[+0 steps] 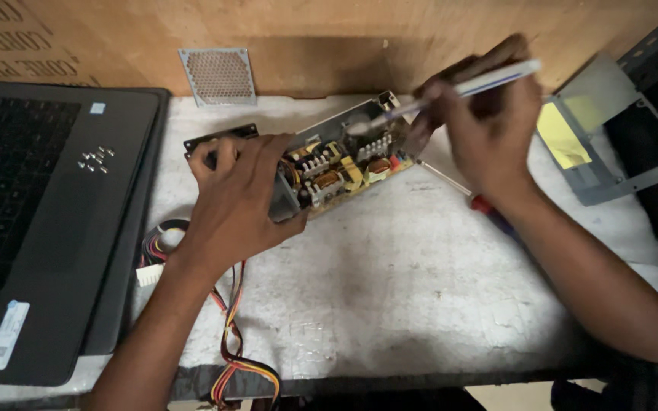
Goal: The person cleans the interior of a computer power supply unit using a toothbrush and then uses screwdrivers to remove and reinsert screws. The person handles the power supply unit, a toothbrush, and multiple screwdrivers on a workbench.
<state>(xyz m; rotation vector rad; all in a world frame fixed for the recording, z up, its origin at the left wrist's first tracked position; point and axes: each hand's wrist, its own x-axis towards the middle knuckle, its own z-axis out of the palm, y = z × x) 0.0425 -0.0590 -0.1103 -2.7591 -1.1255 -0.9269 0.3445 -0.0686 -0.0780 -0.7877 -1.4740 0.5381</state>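
Note:
An opened power supply unit [344, 156] lies on the white worktop, its circuit board with coils and heat sinks exposed. My left hand [234, 199] grips its near left end and holds it tilted. My right hand [489, 125] holds a white brush-like tool [462, 89] like a pen, its tip reaching down into the unit's far side. A bundle of coloured wires [230, 327] runs from the unit under my left forearm and over the table's front edge.
An open dark laptop [62, 228] lies at the left with several small screws [94, 160] on its palm rest. A metal mesh grille [218, 76] leans on the wooden back wall. A red-handled screwdriver [474, 199] lies under my right wrist. A grey metal cover [611, 129] sits at right.

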